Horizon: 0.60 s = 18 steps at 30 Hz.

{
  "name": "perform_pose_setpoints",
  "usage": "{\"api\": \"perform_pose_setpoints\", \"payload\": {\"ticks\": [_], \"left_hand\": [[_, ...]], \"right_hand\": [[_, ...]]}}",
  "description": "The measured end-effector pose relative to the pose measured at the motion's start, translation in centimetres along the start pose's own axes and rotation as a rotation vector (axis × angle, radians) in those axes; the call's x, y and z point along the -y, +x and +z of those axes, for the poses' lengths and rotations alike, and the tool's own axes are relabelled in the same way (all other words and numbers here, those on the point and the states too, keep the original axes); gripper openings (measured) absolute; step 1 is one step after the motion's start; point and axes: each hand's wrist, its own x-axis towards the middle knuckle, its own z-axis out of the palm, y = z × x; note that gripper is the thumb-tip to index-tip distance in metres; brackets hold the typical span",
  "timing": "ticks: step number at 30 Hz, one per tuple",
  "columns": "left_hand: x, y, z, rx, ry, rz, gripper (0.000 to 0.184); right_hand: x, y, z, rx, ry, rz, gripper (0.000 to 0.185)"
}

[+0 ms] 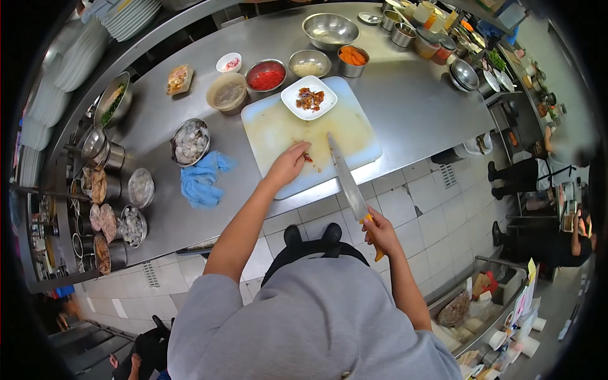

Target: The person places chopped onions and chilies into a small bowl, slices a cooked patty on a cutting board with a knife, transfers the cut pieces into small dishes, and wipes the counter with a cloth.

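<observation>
My left hand (288, 166) rests on the white cutting board (266, 130), fingers stretched toward a few dark reddish-brown chopped bits (308, 158) beside the fingertips. With my right hand (382, 232) I grip the yellow handle of a large kitchen knife (346, 180). Its blade slants over the board's near edge, the tip pointing away from me. Toward the back of the board sits a white square dish (290, 95) with more of the same chopped pieces (310, 99) in it. Small crumbs and stains mark the board's surface.
Behind the board stand a bowl of red food (266, 75), a tub of liquid (227, 93) and a container of orange pieces (352, 59). At left lie a blue cloth (204, 180) and a bowl of pale seafood (190, 142). Other people are at far right and lower left.
</observation>
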Motion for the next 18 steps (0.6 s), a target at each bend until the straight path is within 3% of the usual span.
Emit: {"api": "perform_pose_setpoints", "payload": {"ticks": [1, 4, 7, 10, 13, 18], "left_hand": [[-0.4, -0.9, -0.1, -0.040, -0.065, 0.001, 0.051], [-1.0, -2.9, -0.6, -0.265, 0.227, -0.003, 0.068], [-3.6, -3.7, -1.4, -0.140, 0.477, -0.081, 0.088], [-2.5, -2.4, -1.6, -0.048, 0.288, -0.145, 0.097], [-1.6, -0.6, -1.9, 0.017, 0.188, -0.241, 0.086], [0.9, 0.2, -0.8, -0.099, 0.047, -0.275, 0.055]], "right_hand": [[-0.7, -0.1, 0.6, 0.010, 0.037, 0.004, 0.053], [-2.0, 0.0, 2.7, 0.026, 0.094, -0.008, 0.054], [-2.1, 0.6, 4.8, 0.037, 0.090, 0.010, 0.055], [-1.6, 1.4, 6.3, 0.064, 0.034, 0.009, 0.055], [-0.8, 1.8, 7.5, 0.095, -0.023, 0.001, 0.056], [-1.2, 2.6, 8.8, 0.097, -0.017, 0.019, 0.055]]}}
